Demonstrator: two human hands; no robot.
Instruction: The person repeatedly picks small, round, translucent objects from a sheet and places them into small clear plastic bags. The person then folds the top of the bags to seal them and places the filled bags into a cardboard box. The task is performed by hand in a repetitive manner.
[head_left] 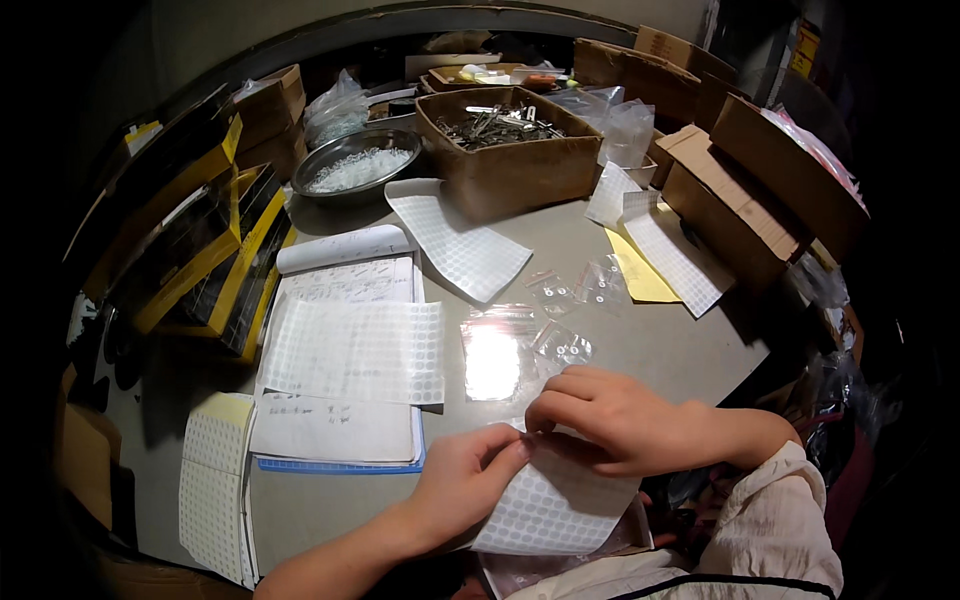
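A white sheet of round stickers (548,508) lies at the table's near edge. My left hand (462,483) grips its left edge, thumb on top. My right hand (610,415) rests on the sheet's upper edge, fingers curled and pinching at a spot near the left thumb. What the fingertips pinch is too small to tell. Just beyond the hands lie a stack of clear zip bags (493,355) and a small filled zip bag (562,347).
An open notebook (335,430) carries another sticker sheet (352,350). More sticker sheets (462,250) (676,258) and small bags (603,283) lie on the grey table (660,345). Behind stand a cardboard box of metal clips (505,145), a metal bowl (352,165), cartons, and yellow-black boxes (195,245).
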